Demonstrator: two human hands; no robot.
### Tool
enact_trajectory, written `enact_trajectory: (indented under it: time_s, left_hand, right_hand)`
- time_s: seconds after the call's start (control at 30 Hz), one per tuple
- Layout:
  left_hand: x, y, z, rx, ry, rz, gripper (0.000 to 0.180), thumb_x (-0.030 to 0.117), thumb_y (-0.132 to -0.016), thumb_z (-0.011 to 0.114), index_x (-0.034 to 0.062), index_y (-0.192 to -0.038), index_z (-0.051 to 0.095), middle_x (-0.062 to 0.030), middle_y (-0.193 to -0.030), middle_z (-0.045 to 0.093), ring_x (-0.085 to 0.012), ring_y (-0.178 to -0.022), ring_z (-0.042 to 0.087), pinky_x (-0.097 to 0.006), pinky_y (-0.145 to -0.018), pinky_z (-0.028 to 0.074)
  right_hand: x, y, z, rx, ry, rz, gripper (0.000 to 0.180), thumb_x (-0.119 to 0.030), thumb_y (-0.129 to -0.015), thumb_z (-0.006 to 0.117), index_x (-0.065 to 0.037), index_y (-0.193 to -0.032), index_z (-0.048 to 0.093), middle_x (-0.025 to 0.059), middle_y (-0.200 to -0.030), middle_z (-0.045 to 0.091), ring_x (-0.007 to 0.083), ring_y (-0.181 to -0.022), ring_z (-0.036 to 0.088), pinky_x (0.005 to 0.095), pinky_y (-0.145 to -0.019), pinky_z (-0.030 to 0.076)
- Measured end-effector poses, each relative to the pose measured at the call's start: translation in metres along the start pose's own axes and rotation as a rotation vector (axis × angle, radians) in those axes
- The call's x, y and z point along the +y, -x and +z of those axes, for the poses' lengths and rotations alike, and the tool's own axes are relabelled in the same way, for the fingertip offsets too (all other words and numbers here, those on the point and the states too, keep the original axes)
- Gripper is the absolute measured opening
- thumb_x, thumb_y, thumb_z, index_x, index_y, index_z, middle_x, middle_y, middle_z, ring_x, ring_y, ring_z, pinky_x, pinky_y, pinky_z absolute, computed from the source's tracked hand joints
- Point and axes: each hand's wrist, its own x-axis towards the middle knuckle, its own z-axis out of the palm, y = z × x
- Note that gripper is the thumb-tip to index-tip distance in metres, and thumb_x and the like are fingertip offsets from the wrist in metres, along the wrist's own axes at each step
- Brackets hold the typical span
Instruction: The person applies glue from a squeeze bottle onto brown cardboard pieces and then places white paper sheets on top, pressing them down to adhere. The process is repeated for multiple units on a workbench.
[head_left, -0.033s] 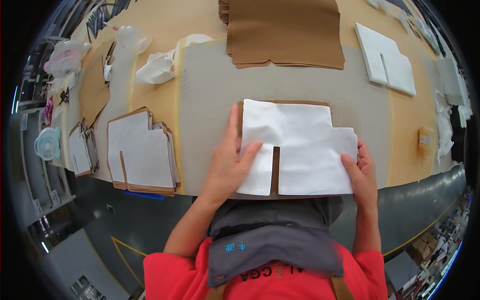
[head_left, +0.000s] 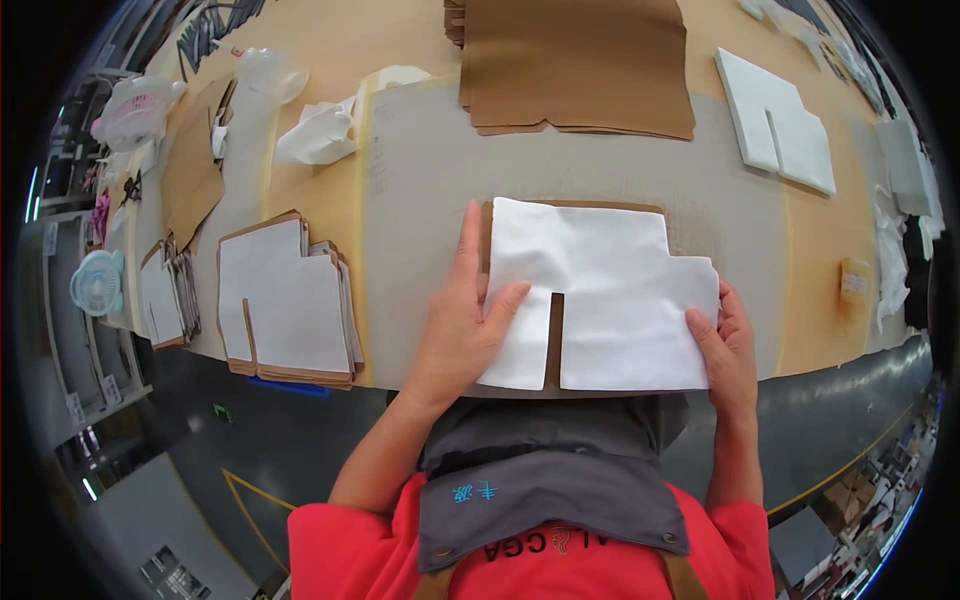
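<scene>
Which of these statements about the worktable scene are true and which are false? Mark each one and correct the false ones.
1. The left hand lies flat on the white sheet. True.
2. The right hand is lifted clear of the sheet. False: it rests at the sheet's right edge.
3. A brown cardboard stack lies at the far side of the table. True.
4. The small fan stands to the person's right. False: it is at the left.
5. A pile of finished white-on-brown pieces sits left of the left hand. True.

White sheet (head_left: 600, 290) hides most brown card (head_left: 553, 340); top cardboard stack (head_left: 575, 60) cut off
</scene>
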Motion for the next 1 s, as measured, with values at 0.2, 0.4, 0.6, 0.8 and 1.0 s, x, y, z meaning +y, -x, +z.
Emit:
enact_trajectory:
  time_s: [0.2,0.4,0.6,0.8,1.0]
  left_hand:
    - [-0.001,0.002,-0.002,0.013,-0.121,0.106,0.058,0.011,-0.1,0.065,0.0171,-0.153,0.045,-0.0071,-0.117,0.072,-0.0064,-0.079,0.054,-0.023,-0.077,0.049]
    - [-0.003,0.003,0.0,0.058,-0.188,0.2,0.044,0.014,-0.097,0.068,0.0117,-0.14,0.06,-0.0048,-0.101,0.069,-0.0097,-0.064,0.043,-0.025,-0.063,0.045]
    - [-0.004,0.003,0.0,0.081,-0.232,0.199,0.047,0.019,-0.095,0.071,0.0093,-0.14,0.059,-0.0091,-0.075,0.057,-0.0122,-0.06,0.041,-0.029,-0.058,0.042]
    - [-0.007,0.004,0.0,0.085,-0.25,0.206,0.049,0.02,-0.095,0.071,0.0087,-0.141,0.058,-0.0088,-0.068,0.047,-0.0128,-0.059,0.04,-0.029,-0.057,0.041]
    - [-0.002,0.004,-0.002,0.036,-0.291,0.131,0.05,0.019,-0.096,0.069,0.0047,-0.142,0.054,-0.0138,-0.068,0.05,-0.0221,-0.056,0.044,-0.034,-0.059,0.044]
  right_hand:
    - [0.0,0.001,0.0,-0.006,0.022,0.0,0.044,-0.008,-0.1,0.061,0.003,-0.14,0.047,0.0096,-0.124,0.064,0.0115,-0.111,0.061,0.0275,-0.097,0.049]
    - [0.002,0.0,0.0,0.002,0.038,-0.028,0.044,-0.008,-0.1,0.061,0.004,-0.139,0.046,0.0098,-0.124,0.064,0.0116,-0.11,0.062,0.0277,-0.096,0.05]
    - [0.001,0.0,0.0,-0.007,0.032,-0.015,0.044,-0.008,-0.1,0.061,0.004,-0.14,0.046,0.0104,-0.125,0.063,0.0124,-0.111,0.061,0.028,-0.096,0.049]
    - [0.004,0.001,-0.001,0.001,0.035,-0.026,0.044,-0.008,-0.1,0.061,0.004,-0.14,0.046,0.0106,-0.125,0.063,0.0128,-0.111,0.062,0.0281,-0.095,0.05]
    - [0.002,0.001,-0.001,0.012,0.055,0.002,0.045,-0.009,-0.1,0.061,0.004,-0.14,0.046,0.0106,-0.124,0.064,0.0124,-0.11,0.062,0.0278,-0.095,0.05]
